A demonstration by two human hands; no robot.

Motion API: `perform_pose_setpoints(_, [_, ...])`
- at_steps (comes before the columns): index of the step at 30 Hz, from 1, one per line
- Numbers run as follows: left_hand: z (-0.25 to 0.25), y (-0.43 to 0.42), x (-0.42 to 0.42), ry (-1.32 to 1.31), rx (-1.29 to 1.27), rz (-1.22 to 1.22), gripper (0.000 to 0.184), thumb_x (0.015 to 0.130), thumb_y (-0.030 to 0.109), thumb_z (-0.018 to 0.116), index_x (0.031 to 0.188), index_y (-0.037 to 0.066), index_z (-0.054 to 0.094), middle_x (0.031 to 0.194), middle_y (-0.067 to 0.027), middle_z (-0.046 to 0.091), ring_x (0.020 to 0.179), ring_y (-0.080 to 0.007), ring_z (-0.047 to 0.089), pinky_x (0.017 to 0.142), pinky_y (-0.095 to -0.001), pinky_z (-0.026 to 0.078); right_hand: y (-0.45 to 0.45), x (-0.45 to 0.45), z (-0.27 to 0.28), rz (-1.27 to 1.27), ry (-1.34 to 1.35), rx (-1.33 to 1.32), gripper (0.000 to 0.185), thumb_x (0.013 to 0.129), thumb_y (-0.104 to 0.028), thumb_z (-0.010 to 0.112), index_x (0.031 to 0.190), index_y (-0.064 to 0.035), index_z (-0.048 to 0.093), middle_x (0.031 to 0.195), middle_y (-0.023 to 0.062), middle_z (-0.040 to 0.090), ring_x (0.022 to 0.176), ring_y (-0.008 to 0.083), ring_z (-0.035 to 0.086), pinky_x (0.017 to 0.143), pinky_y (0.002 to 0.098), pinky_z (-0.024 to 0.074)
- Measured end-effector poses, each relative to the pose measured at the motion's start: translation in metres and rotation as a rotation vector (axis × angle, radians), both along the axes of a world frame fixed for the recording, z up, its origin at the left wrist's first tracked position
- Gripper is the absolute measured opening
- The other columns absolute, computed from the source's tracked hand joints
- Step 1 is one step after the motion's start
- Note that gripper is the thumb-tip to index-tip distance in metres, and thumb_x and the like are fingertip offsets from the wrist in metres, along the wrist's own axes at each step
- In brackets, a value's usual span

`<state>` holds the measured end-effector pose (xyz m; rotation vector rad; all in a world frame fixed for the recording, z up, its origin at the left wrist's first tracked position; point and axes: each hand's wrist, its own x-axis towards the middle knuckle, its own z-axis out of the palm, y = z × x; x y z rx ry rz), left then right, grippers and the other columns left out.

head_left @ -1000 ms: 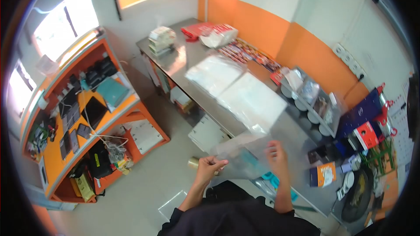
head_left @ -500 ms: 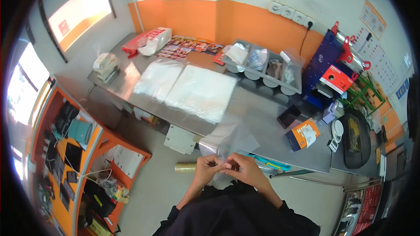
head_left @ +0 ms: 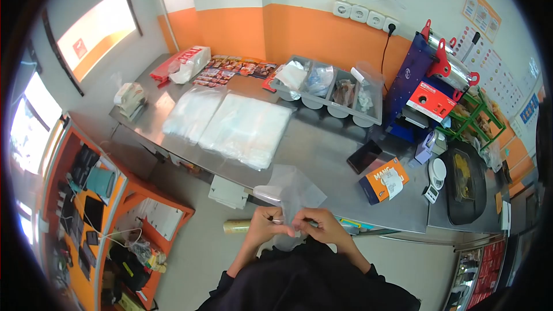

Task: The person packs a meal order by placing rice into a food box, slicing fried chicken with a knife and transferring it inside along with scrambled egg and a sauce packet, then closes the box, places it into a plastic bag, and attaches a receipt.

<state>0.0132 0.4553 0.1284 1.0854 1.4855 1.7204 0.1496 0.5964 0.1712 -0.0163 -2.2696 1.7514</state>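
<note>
In front of my body, at the near edge of the steel table (head_left: 322,155), I hold a clear plastic bag (head_left: 292,187). Its upper part fans out over the table edge, and a lower portion hangs below my fingers. My left hand (head_left: 266,226) has its fingers curled and closed on the bag's left side. Close beside it, my right hand (head_left: 320,226) pinches the plastic with thumb and fingers. On the table beyond lie a stack of clear plastic bags (head_left: 246,129) and a second, smaller stack (head_left: 193,112).
A grey divided tray (head_left: 331,103) holds small packets at the back. To the right are a dark phone (head_left: 364,156), an orange box (head_left: 385,181), a white scale (head_left: 436,174) and a blue-and-red sealing machine (head_left: 417,89). Orange shelving (head_left: 151,187) stands at left; a tape roll (head_left: 236,226) is below.
My hands have moved slightly apart, and the plastic between them now stands more upright, with a part hanging below. The view has shifted a little to the right.
</note>
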Motion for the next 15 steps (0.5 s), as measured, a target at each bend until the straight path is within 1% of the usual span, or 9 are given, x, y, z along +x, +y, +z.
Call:
perform_pose_setpoints(1, [0.001, 0.001, 0.004, -0.001, -0.001, 0.012, 0.058, 0.065, 0.021, 0.086, 0.056, 0.009, 0.03, 0.055, 0.0077, 0.033, 0.057, -0.003, 0.028, 0.047, -0.0231, 0.022, 0.003, 0.0, -0.001, 0.012, -0.001, -0.001, 0.011, 0.088, -0.012, 0.061, 0.083, -0.0018, 0.058, 0.071, 0.005, 0.06, 0.062, 0.0131, 0.056, 0.056, 0.0261, 0.0442])
perform_pose_setpoints(3, [0.003, 0.006, 0.014, -0.282, 0.004, 0.112, 0.059, 0.066, 0.023, 0.085, 0.056, 0.009, 0.029, 0.056, 0.0074, 0.03, 0.056, -0.0039, 0.026, 0.047, -0.0252, 0.02, 0.008, 0.001, -0.002, -0.048, -0.031, -0.11, 0.01, 0.088, -0.01, 0.061, 0.084, -0.0014, 0.057, 0.07, 0.0049, 0.06, 0.063, 0.0115, 0.056, 0.057, 0.0256, 0.0458])
perform_pose_setpoints(6, [0.008, 0.013, 0.024, -0.201, -0.028, 0.211, 0.059, 0.069, 0.027, 0.083, 0.057, 0.009, 0.028, 0.056, 0.0069, 0.028, 0.055, -0.0045, 0.025, 0.046, -0.0263, 0.018, 0.004, 0.002, 0.003, -0.049, 0.073, 0.024, 0.009, 0.088, -0.009, 0.061, 0.085, -0.0008, 0.057, 0.07, 0.0064, 0.06, 0.063, 0.0131, 0.058, 0.058, 0.0265, 0.0467])
perform_pose_setpoints(7, [0.003, 0.014, 0.025, -0.201, -0.03, 0.224, 0.059, 0.069, 0.027, 0.083, 0.057, 0.009, 0.028, 0.056, 0.0069, 0.028, 0.055, -0.0045, 0.025, 0.046, -0.0263, 0.018, 0.004, 0.001, 0.004, -0.036, 0.073, 0.02, 0.009, 0.088, -0.009, 0.061, 0.085, -0.0008, 0.057, 0.07, 0.0064, 0.06, 0.063, 0.0131, 0.058, 0.058, 0.0265, 0.0467])
perform_pose_setpoints(9, [-0.013, 0.015, 0.027, -0.14, 0.098, 0.198, 0.064, 0.068, 0.038, 0.082, 0.057, 0.01, 0.026, 0.055, 0.0069, 0.027, 0.054, -0.0042, 0.025, 0.046, -0.0255, 0.018, 0.003, 0.001, 0.004, -0.034, 0.009, 0.13, 0.003, 0.087, -0.003, 0.061, 0.085, -0.0009, 0.059, 0.072, 0.0057, 0.062, 0.064, 0.0126, 0.061, 0.063, 0.0258, 0.0488])
perform_pose_setpoints(10, [-0.01, 0.015, 0.029, -0.141, 0.094, 0.209, 0.064, 0.068, 0.038, 0.082, 0.057, 0.01, 0.026, 0.055, 0.0069, 0.027, 0.054, -0.0042, 0.025, 0.046, -0.0255, 0.018, 0.004, 0.002, 0.004, -0.023, 0.008, 0.125, 0.003, 0.087, -0.003, 0.061, 0.085, -0.0009, 0.059, 0.072, 0.0057, 0.062, 0.064, 0.0126, 0.061, 0.063, 0.0258, 0.0488])
perform_pose_setpoints(12, [-0.001, 0.017, 0.032, -0.125, 0.147, 0.266, 0.068, 0.065, 0.052, 0.079, 0.057, 0.01, 0.026, 0.055, 0.0064, 0.027, 0.054, -0.0043, 0.025, 0.047, -0.0253, 0.018, 0.008, 0.002, 0.006, 0.086, -0.016, 0.062, 0.003, 0.086, -0.003, 0.062, 0.086, -0.0006, 0.06, 0.072, 0.0069, 0.062, 0.064, 0.0146, 0.062, 0.063, 0.0268, 0.0492])
perform_pose_setpoints(13, [-0.002, 0.017, 0.033, -0.124, 0.144, 0.277, 0.068, 0.065, 0.052, 0.079, 0.057, 0.01, 0.026, 0.055, 0.0064, 0.027, 0.054, -0.0043, 0.025, 0.047, -0.0253, 0.018, 0.008, 0.001, 0.005, 0.098, -0.016, 0.059, 0.003, 0.086, -0.003, 0.062, 0.086, -0.0006, 0.06, 0.072, 0.0069, 0.062, 0.064, 0.0146, 0.062, 0.063, 0.0268, 0.0492])
perform_pose_setpoints(15, [-0.006, 0.016, 0.035, -0.236, 0.222, 0.277, 0.07, 0.061, 0.049, 0.082, 0.057, 0.01, 0.025, 0.055, 0.0061, 0.026, 0.053, -0.0048, 0.025, 0.047, -0.0254, 0.018, 0.009, 0.0, 0.002, 0.097, -0.016, 0.057, 0.005, 0.086, -0.003, 0.062, 0.088, 0.0002, 0.06, 0.074, 0.008, 0.063, 0.068, 0.0144, 0.063, 0.065, 0.0269, 0.0492])
